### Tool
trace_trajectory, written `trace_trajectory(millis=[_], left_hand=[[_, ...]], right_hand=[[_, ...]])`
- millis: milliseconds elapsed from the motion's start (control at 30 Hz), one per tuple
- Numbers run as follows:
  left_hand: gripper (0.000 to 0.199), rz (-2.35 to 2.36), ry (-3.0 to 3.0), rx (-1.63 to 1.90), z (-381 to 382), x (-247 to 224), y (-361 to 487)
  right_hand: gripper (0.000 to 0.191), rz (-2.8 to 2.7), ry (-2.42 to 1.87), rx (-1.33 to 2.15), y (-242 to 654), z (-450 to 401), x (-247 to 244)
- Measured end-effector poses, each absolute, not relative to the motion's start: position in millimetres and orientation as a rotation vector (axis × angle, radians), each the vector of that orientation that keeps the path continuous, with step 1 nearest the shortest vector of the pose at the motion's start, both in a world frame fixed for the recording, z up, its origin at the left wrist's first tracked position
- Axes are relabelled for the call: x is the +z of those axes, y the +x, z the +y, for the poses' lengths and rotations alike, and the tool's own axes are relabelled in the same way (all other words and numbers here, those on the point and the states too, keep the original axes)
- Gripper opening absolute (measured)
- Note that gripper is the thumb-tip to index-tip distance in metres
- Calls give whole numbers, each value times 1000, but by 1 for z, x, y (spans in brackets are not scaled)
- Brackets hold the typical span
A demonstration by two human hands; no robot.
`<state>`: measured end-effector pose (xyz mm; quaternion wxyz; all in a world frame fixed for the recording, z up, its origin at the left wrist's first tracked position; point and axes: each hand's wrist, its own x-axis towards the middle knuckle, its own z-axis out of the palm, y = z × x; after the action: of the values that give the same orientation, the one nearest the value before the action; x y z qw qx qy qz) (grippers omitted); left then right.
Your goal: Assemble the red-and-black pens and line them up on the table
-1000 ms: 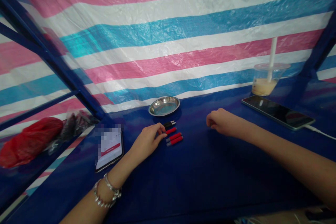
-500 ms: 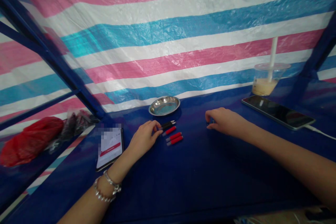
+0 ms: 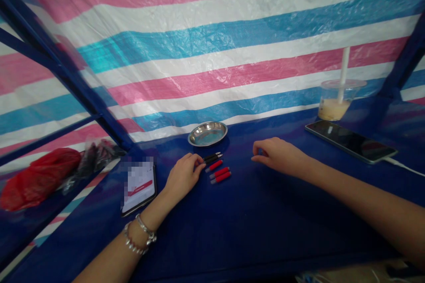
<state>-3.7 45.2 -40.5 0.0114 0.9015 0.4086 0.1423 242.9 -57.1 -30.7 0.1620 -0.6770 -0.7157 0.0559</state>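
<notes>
My left hand point(image 3: 183, 176) rests on the blue table, its thumb and fingers closed at the rear ends of the black pens point(image 3: 211, 158). The pens lie side by side, metal tips pointing right. Just below them are red pen caps point(image 3: 219, 172), one near the pens and two close together. To the right, my right hand point(image 3: 278, 154) hovers low over the table. Its fingers are curled, with a gap between index finger and thumb and nothing visible in it.
A shallow steel dish point(image 3: 207, 134) stands behind the pens. A lit phone point(image 3: 139, 185) lies left of my left forearm. At right are a dark phone point(image 3: 352, 140) with a white cable and a drink cup point(image 3: 335, 108) with a straw. A red bag point(image 3: 41, 179) sits far left.
My right hand has moved slightly left, towards the pens. My left hand has barely shifted, and the pens and red caps lie where they were.
</notes>
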Motion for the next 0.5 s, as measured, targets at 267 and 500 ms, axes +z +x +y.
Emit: trace_trajectory(millis=[267,500], left_hand=[[13,945,2896,763,6,-22,10],[13,832,2920,661,-6,-23,13]], right_hand=[[33,-1908,-1432,519,224,-55,-38],[35,-1963,-1360,591,213,-59,-40]])
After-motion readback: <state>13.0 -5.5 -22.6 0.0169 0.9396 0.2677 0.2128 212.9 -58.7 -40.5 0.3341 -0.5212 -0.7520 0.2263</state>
